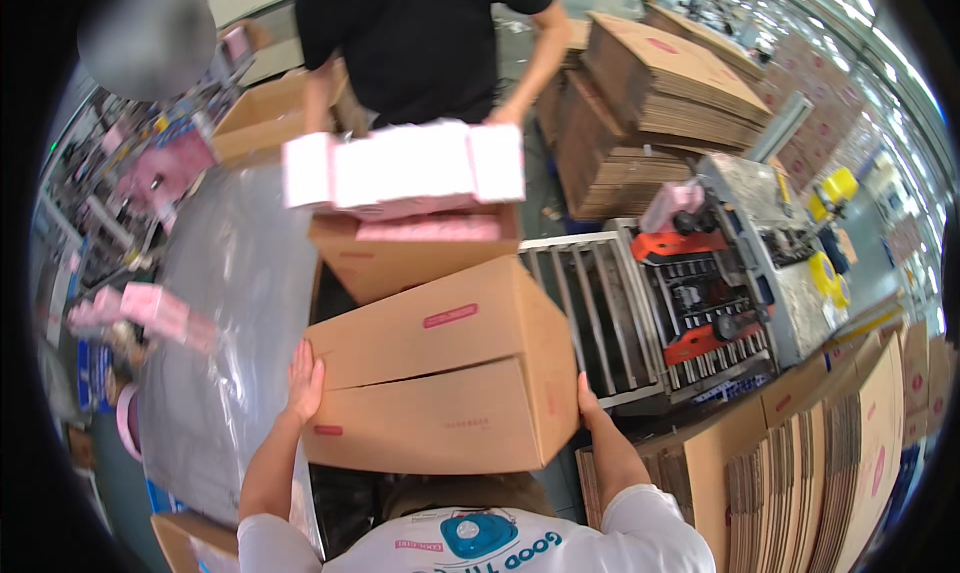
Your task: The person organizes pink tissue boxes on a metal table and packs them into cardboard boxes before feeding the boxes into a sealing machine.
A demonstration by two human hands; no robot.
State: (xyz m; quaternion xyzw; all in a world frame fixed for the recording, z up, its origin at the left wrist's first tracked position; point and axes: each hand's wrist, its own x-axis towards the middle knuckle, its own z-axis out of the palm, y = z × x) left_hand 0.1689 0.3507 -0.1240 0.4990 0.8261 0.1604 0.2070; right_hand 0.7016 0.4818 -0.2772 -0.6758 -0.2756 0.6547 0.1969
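Note:
A large brown cardboard box (430, 348) with its top flaps folded over is held between my two hands in front of my body. It is tilted, and a dark gap runs between the flaps. My left hand (307, 381) presses its palm and fingers on the left side. On the right side lies my right hand (590, 398), its fingers mostly hidden by the box. Just beyond stands an open carton (400, 263) with pink packs inside. Over that carton a co-worker in a black shirt (420, 43) holds a row of white-and-pink packs (400, 168), blurred.
A roller conveyor (590, 303) runs to the right, by an orange-framed sealing machine (690, 298). Flat cartons (680, 83) are piled at the far right; more stand upright (790, 483) at near right. A grey plastic-covered table (220, 303) on my left carries pink boxes (155, 308).

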